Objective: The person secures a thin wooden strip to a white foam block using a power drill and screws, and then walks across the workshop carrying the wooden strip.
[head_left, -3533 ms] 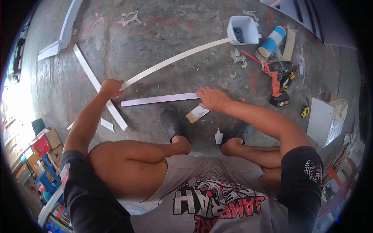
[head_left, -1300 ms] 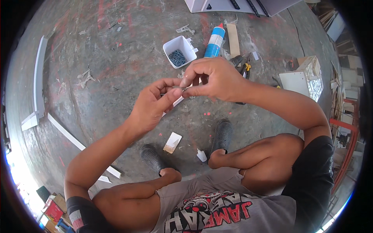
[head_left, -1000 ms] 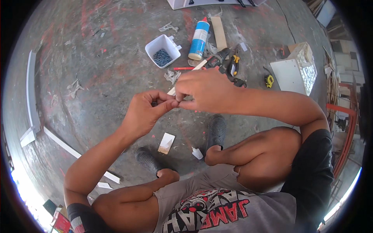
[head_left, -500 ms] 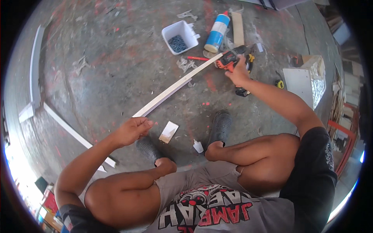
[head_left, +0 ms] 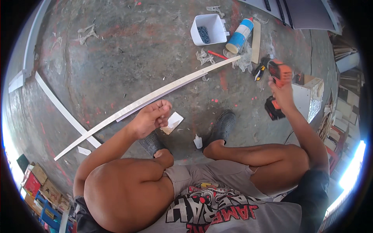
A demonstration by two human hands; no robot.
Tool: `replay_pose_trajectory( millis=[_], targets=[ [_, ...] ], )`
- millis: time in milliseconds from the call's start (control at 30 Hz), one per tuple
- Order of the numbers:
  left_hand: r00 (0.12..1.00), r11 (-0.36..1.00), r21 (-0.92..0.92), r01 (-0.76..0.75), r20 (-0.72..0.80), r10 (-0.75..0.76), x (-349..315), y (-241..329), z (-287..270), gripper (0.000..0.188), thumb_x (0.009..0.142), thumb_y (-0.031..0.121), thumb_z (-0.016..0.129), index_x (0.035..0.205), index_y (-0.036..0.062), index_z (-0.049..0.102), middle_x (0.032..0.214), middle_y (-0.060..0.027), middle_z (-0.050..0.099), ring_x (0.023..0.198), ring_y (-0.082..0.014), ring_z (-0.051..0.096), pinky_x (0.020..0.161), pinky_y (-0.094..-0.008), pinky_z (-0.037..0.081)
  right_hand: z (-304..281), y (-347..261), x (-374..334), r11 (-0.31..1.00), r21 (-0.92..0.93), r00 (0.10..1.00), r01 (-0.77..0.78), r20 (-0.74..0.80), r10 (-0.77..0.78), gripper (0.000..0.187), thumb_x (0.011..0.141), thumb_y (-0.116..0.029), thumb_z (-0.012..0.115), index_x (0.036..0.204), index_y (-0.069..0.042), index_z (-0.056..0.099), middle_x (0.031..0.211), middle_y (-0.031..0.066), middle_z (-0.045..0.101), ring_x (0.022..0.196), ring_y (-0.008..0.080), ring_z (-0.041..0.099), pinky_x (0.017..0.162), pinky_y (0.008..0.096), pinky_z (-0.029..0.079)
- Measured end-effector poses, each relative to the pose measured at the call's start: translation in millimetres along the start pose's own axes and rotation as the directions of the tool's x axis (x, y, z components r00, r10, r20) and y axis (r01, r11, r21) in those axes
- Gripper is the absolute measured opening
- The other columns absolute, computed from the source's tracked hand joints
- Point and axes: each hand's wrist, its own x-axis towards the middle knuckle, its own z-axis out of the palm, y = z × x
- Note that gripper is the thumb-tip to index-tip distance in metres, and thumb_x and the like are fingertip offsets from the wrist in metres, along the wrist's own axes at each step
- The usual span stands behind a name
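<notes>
My right hand (head_left: pixel 283 95) is wrapped round the grip of an orange and black cordless drill (head_left: pixel 280 72), lifted off the floor at the right. Its black battery (head_left: pixel 274 108) hangs below the hand. My left hand (head_left: pixel 149 120) hovers in front of my left shoe with its fingers curled and pinched; anything between the fingertips is too small to make out. Just beyond it, a long thin white strip (head_left: pixel 155 92) lies slantwise on the floor. Partly behind the left fingers is a small white and tan piece (head_left: pixel 173 122).
White tub (head_left: pixel 197 33) of dark screws, blue and white tube (head_left: pixel 240 37), red pencil-like stick (head_left: pixel 217 54) and pliers (head_left: pixel 259 73) lie ahead. Other white strips (head_left: pixel 62 105) lie at left. A small white bottle (head_left: pixel 198 141) stands between my shoes. A white box-like piece (head_left: pixel 307 97) sits at right.
My right hand has raised the drill from the floor and brought it rightward. My left hand has moved right and away from me, still curled. The view has shifted.
</notes>
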Motion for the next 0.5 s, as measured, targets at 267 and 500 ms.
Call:
replay_pose_trajectory(
  millis=[267, 500],
  targets=[
    [0.988, 0.933, -0.357, -0.038, 0.127, 0.089, 35, -26, 8, 0.018, 0.102, 0.032, 0.062, 0.107, 0.0157, 0.057, 0.077, 0.0055, 0.037, 0.067, -0.0082, 0.037, 0.067, -0.0267, 0.036, 22, -139, -146, 0.977, -0.07, 0.915, 0.2, 0.37, -0.161, 0.036, 0.09, -0.02, 0.075, 0.12, -0.002, 0.065, 0.095, 0.0015, 0.07, 0.074, 0.012, 0.062, 0.071, 0.0285, 0.052],
    [0.975, 0.825, -0.564, -0.03, 0.164, 0.147, 39, -33, 9, 0.017, 0.102, 0.031, 0.062, 0.108, 0.0155, 0.058, 0.074, 0.0067, 0.038, 0.065, -0.0073, 0.037, 0.069, -0.0279, 0.038, 74, -119, -159, 0.774, -0.111, 0.706, 0.623, 0.506, -0.496, 0.038, 0.081, -0.015, 0.081, 0.116, -0.007, 0.069, 0.11, 0.013, 0.068, 0.093, 0.0335, 0.067, 0.085, 0.0436, 0.052]
  ],
)
